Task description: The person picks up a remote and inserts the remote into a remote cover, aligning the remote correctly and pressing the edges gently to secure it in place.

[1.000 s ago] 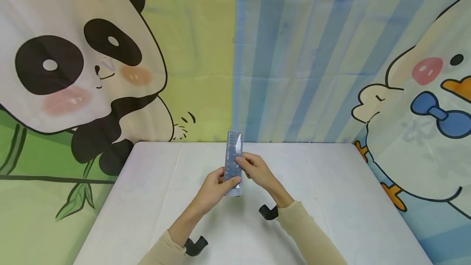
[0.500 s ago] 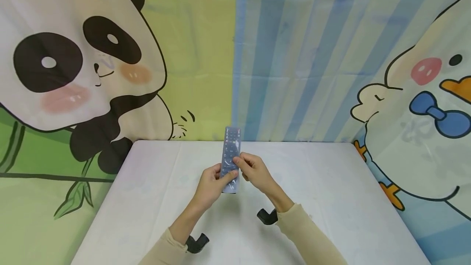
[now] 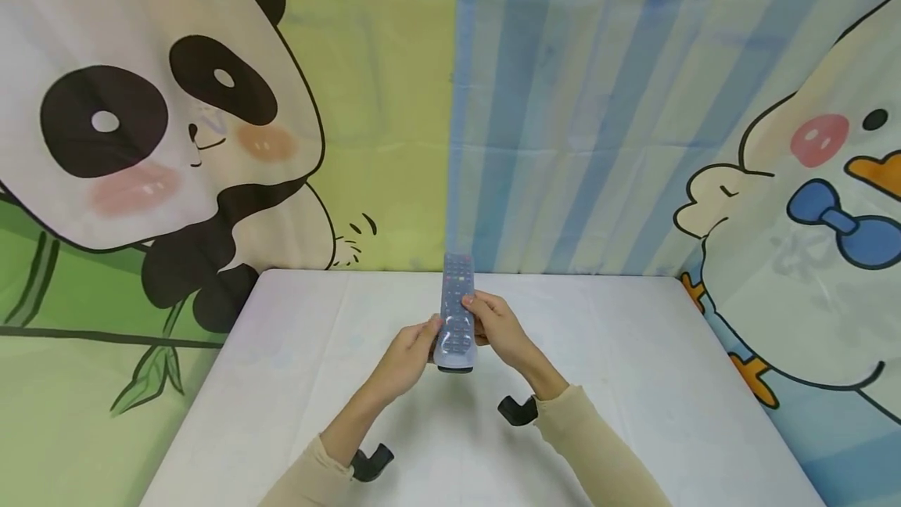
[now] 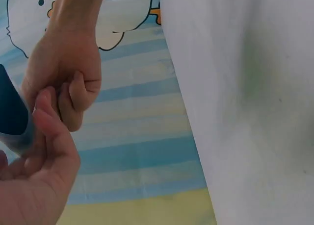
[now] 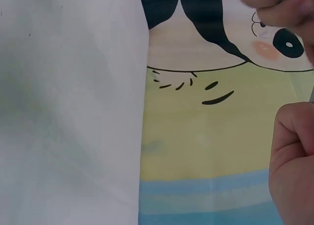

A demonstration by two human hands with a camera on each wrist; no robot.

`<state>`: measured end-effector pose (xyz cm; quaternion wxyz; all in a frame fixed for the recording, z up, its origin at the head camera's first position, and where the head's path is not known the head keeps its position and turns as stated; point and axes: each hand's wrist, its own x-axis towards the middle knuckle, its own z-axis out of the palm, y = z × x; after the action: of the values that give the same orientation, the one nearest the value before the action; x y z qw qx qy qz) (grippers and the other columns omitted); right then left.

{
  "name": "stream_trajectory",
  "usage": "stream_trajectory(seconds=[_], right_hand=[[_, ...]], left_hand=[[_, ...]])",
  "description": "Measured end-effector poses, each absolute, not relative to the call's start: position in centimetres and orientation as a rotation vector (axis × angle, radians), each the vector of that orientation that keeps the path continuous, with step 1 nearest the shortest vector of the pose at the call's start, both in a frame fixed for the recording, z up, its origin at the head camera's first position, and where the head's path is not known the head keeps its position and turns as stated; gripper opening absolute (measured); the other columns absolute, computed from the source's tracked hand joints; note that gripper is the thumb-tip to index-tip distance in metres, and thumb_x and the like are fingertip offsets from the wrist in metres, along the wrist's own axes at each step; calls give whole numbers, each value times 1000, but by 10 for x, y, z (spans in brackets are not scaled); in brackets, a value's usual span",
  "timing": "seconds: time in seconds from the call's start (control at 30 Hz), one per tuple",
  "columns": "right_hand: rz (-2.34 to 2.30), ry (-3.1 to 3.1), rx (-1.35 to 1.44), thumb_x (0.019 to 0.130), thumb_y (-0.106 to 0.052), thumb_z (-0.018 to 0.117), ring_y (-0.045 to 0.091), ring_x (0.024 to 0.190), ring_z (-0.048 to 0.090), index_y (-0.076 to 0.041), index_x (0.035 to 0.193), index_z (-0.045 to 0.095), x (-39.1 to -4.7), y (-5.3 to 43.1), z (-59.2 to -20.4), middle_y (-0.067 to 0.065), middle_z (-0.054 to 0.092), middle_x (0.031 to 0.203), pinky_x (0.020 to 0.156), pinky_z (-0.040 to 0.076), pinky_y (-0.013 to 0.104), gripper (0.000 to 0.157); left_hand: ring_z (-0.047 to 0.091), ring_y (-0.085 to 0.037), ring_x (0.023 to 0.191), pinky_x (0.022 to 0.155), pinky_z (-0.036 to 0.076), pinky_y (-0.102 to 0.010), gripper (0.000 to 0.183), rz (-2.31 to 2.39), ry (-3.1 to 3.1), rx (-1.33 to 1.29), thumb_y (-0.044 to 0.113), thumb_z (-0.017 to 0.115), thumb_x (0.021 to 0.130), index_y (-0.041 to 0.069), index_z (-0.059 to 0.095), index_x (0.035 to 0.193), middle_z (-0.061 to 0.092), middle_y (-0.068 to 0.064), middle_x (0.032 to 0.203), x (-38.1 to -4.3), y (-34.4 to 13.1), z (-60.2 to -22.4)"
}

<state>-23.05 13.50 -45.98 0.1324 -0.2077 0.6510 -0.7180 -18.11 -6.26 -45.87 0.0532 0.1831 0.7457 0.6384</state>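
Observation:
A remote control (image 3: 457,307) in a clear, shiny cover is held up over the table, its buttons facing the head camera and its dark lower end showing. My left hand (image 3: 407,358) grips the left side near that end, thumb along the edge. On the opposite side, my right hand (image 3: 501,329) pinches it with the thumb on the button face; the fingers behind are mostly hidden. In the left wrist view only part of the remote (image 4: 12,107) shows at the left edge, beside my left hand (image 4: 44,171). The right wrist view catches my right hand (image 5: 297,156) at its edge.
Below the hands spreads a white table (image 3: 598,350). A curtain with a panda and a duck (image 3: 563,100) hangs behind it. Black curved pieces (image 3: 373,462) stick out at both wrists by the beige sleeves (image 3: 594,444).
The left thumb has slid off the button face to the remote's left edge. The remote has tilted so its dark lower end shows, and it sits slightly farther right.

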Motion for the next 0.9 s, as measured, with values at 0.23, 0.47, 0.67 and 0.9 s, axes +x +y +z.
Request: stream_trajectory(seconds=[0.23,0.47,0.67,0.9], right_hand=[[-2128,1771,-474,107,-34,46,4,45,38,4,113,61,-227,135,-461,-6,46,53,42,34,19,41],[-2087,1671,-340,107,-34,42,8,58,59,10,118,59,-222,129,-464,1,63,74,50,47,21,48],[-2011,1689,-312,104,-48,46,9,47,41,-1,113,62,-221,131,-469,0,55,67,43,30,23,51],[-1876,1728,-459,103,-59,40,10,41,25,-8,71,52,-217,136,-477,-3,34,50,42,21,26,62]], left_hand=[[47,-27,124,89,50,-36,62,1545,3062,1198,-3,73,86,12,52,143,46,-13,143,-185,-70,-469],[51,-36,126,103,42,-48,56,1323,3119,1723,3,86,75,9,67,127,58,-13,134,-196,-72,-464],[57,-34,121,100,44,-49,52,1357,3039,1746,8,85,79,7,65,127,63,-9,130,-200,-74,-464],[63,-23,109,94,48,-46,36,1493,2957,1548,10,80,87,8,65,120,69,-2,115,-201,-79,-463]])
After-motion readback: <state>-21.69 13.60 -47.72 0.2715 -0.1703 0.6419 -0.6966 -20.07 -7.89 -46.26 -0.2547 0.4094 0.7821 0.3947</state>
